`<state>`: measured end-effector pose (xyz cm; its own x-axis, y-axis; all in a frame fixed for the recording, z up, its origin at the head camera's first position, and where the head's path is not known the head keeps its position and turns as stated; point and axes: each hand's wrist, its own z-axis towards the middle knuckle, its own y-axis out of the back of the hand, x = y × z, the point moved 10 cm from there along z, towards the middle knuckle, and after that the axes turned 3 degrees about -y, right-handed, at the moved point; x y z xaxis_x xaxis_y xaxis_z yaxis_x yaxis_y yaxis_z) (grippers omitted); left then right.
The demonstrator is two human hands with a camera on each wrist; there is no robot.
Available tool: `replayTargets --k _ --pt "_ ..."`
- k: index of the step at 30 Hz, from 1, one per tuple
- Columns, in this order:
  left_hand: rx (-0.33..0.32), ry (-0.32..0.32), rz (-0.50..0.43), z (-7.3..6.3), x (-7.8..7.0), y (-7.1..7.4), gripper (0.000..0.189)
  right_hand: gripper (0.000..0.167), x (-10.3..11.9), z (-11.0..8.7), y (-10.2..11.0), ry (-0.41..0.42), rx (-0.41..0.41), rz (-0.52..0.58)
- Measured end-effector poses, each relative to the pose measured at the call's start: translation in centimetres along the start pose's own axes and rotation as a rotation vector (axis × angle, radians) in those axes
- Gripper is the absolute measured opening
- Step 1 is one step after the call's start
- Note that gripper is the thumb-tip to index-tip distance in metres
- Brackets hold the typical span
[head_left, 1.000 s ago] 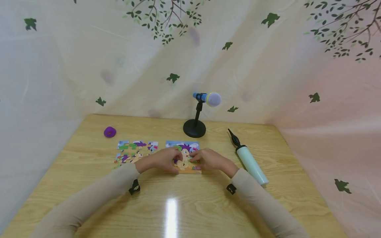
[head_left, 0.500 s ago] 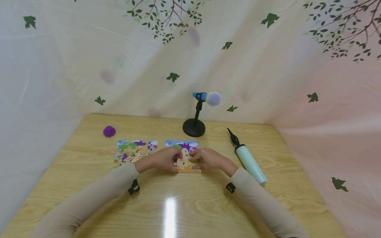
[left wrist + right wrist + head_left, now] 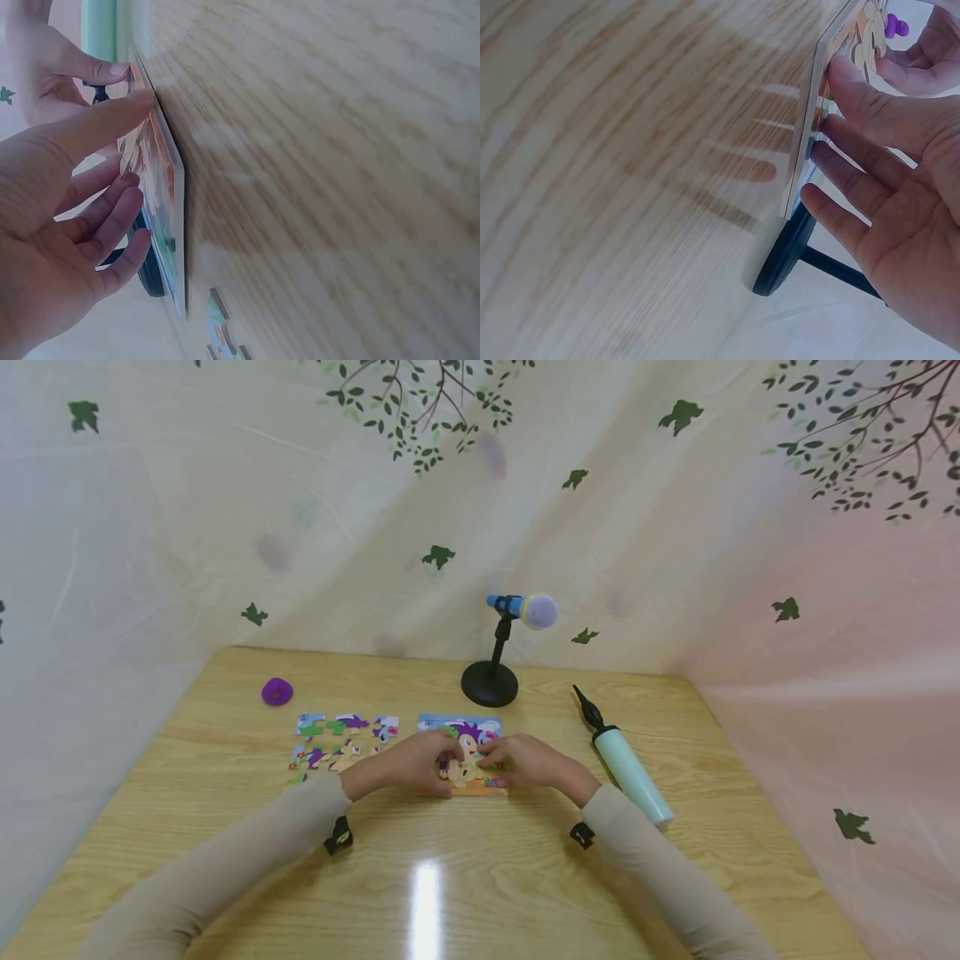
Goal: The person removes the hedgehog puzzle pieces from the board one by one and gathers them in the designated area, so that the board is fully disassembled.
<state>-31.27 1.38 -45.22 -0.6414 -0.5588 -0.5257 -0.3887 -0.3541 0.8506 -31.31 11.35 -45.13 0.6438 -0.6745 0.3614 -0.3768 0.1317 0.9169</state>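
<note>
A picture puzzle board (image 3: pixel 480 790) with cartoon characters lies flat on the wooden table, between both hands. My left hand (image 3: pixel 418 760) pinches a cream-coloured puzzle piece (image 3: pixel 132 148) between thumb and fingertips, low over the board's surface. The same puzzle piece (image 3: pixel 868 36) shows tilted against the picture in the right wrist view. My right hand (image 3: pixel 531 760) has its thumb (image 3: pixel 849 72) on the board's near part, while its other fingers (image 3: pixel 851 169) rest loosely bent along the board's side. Parts of the picture are hidden under both hands.
Several loose puzzle pieces (image 3: pixel 351 724) are spread left of the board, partly behind the left forearm. A toy microphone (image 3: pixel 537 610) on a black stand (image 3: pixel 490 685) rises behind. A pale-green hand pump (image 3: pixel 633 775) lies right, and a small purple object (image 3: pixel 277 692) sits back left.
Both hands keep nearly the same place over the board. The cream-coloured piece under the left fingers shifts slightly in angle. The view itself moves a little.
</note>
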Motion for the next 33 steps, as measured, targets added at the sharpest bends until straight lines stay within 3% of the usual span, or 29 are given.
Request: replayTargets --k 24,33 --pt "-0.046 -0.050 0.046 -0.12 -0.42 0.37 0.043 0.036 0.12 0.18 -0.14 0.012 0.010 0.014" --pt "-0.044 -0.051 0.009 -0.06 -0.32 0.28 0.040 0.037 -0.19 0.05 -0.11 0.005 0.004 0.000"
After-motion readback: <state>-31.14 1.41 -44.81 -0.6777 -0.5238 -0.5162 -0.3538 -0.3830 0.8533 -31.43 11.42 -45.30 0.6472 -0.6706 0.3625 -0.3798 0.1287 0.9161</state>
